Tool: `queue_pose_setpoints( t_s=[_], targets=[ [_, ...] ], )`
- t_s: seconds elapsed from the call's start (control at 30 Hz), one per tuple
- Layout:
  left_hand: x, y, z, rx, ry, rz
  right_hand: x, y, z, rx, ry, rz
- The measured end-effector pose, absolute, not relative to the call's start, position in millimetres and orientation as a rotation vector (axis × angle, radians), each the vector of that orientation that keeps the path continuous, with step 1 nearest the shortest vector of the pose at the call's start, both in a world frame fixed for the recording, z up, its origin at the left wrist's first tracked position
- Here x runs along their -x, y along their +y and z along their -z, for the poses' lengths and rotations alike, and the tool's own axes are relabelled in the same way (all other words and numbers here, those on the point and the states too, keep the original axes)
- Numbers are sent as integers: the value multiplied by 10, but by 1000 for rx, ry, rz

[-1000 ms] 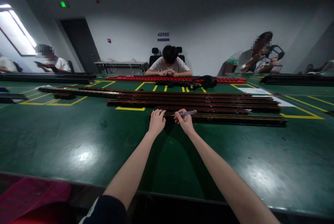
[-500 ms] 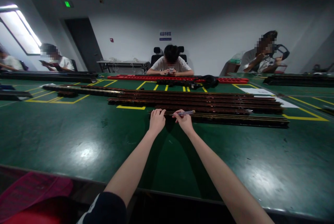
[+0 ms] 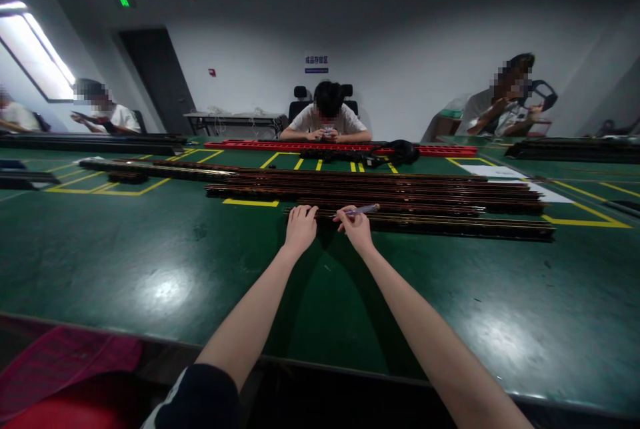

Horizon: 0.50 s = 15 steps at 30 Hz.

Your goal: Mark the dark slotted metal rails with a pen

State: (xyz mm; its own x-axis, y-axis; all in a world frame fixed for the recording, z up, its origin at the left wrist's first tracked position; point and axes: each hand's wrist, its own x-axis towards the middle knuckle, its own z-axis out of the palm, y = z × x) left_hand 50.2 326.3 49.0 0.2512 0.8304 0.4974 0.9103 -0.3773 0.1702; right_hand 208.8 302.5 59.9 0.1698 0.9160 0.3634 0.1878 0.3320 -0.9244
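Both my arms reach forward over a green table (image 3: 150, 262). My left hand (image 3: 301, 227) rests with its fingers curled over the left end of the nearest long dark rail (image 3: 450, 225). Just to its right, my right hand (image 3: 355, 227) is closed on a blue pen (image 3: 363, 210), whose tip is at the rail's top. Several more long dark rails (image 3: 380, 190) lie side by side just beyond it.
Yellow floor-style markings (image 3: 250, 203) are taped on the table. A red rack (image 3: 300, 147) and a dark bag (image 3: 400, 152) lie at the far edge. Three people sit beyond the table, one facing me (image 3: 326, 119). White paper (image 3: 493, 173) lies at right.
My hands stay on the rail end; the pen has tilted slightly. The view shifted a little as my head moved.
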Motion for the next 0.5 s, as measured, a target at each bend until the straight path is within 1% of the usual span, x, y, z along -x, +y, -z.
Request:
queue_pose_setpoints(
  t_s=[0.3, 0.5],
  targets=[
    [-495, 3251, -509, 2392, -1683, 741, -2102, 3026, -584, 1135, -1312, -740],
    [-493, 3251, -525, 2396, -1711, 770, -2108, 3053, -566, 1113, -1303, -736]
  ],
)
